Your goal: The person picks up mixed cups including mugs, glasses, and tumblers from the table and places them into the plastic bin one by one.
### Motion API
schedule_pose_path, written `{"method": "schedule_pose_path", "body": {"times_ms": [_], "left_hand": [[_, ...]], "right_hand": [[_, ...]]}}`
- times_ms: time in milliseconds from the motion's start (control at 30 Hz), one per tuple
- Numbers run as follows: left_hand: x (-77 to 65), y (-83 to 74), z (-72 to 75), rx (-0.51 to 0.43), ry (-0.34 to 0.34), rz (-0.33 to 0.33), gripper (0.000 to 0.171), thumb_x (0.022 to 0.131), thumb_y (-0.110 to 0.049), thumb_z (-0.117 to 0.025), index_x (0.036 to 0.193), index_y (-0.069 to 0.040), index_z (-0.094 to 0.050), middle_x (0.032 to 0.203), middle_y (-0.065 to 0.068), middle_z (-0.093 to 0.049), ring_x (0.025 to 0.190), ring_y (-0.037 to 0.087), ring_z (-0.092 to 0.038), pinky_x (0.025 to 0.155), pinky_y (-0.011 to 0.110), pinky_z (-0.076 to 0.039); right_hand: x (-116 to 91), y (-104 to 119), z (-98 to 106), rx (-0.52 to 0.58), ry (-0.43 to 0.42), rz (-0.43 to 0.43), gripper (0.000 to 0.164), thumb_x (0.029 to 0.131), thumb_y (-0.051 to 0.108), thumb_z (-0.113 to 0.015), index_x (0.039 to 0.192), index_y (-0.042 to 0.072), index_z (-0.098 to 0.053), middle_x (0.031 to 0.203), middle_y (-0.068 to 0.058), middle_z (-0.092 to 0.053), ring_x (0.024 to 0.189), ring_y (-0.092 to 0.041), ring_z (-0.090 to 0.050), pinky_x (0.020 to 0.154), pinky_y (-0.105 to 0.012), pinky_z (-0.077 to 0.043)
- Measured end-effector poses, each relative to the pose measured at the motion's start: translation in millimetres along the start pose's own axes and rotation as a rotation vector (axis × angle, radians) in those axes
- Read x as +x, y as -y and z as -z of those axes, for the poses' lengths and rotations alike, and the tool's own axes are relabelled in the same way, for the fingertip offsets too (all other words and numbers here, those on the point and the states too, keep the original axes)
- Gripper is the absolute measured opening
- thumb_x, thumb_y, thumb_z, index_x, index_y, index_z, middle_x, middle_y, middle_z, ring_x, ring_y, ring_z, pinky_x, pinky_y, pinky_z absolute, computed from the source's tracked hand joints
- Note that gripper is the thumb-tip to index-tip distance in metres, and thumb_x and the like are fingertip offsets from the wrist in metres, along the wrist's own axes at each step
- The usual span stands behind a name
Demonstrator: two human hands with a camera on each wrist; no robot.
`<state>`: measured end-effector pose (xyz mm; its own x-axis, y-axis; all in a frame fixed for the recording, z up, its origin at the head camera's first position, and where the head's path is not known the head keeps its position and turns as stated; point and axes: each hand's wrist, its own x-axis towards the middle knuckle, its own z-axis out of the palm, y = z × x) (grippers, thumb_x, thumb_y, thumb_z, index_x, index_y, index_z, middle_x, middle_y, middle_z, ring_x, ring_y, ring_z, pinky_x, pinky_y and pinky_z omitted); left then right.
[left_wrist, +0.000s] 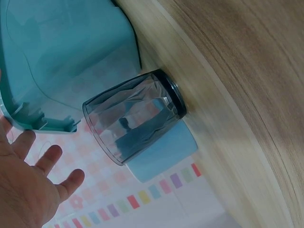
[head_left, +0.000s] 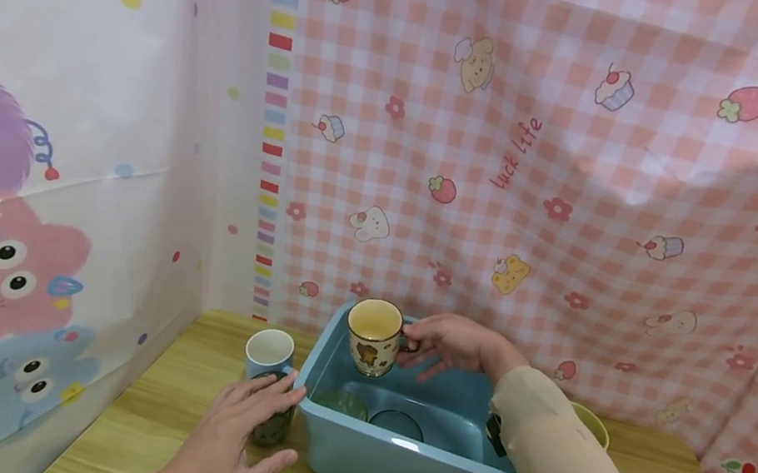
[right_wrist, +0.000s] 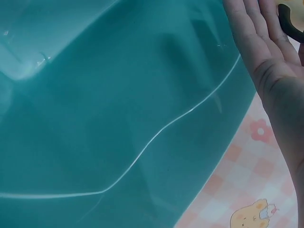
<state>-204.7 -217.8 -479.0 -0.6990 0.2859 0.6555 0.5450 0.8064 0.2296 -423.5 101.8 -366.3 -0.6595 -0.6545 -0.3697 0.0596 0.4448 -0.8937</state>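
Observation:
My right hand holds a cream mug by its dark handle. The mug has a brown bear print and a yellow inside, and it hangs upright over the far left part of a blue plastic basin. In the right wrist view only the dark handle and a sliver of the mug show beside the fingers. My left hand, its fingers spread, is by the basin's left rim and above a dark clear glass. Whether it touches either one, I cannot tell.
A light blue mug with a white inside stands behind the dark glass. Inside the basin are a greenish glass and a dark round glass piece. A yellow-green rim shows behind the right sleeve. Printed cloths hang around the wooden table.

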Motion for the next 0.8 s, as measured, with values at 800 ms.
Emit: {"method": "schedule_pose_path", "body": {"times_ms": [800], "left_hand": [[-1.1,1.5,-2.1,-0.015,0.004,0.013,0.074,0.088,-0.043,-0.086,0.155,-0.028,-0.058,0.161,0.000,-0.057,0.138,0.034,-0.060,0.097,0.072,-0.050]], "right_hand": [[17.3,-5.1,-15.6,-0.106,0.031,-0.134,0.032,0.111,0.037,-0.057,0.097,0.008,-0.061,0.132,-0.016,-0.073,0.133,-0.038,-0.066,0.104,-0.058,-0.058]]}}
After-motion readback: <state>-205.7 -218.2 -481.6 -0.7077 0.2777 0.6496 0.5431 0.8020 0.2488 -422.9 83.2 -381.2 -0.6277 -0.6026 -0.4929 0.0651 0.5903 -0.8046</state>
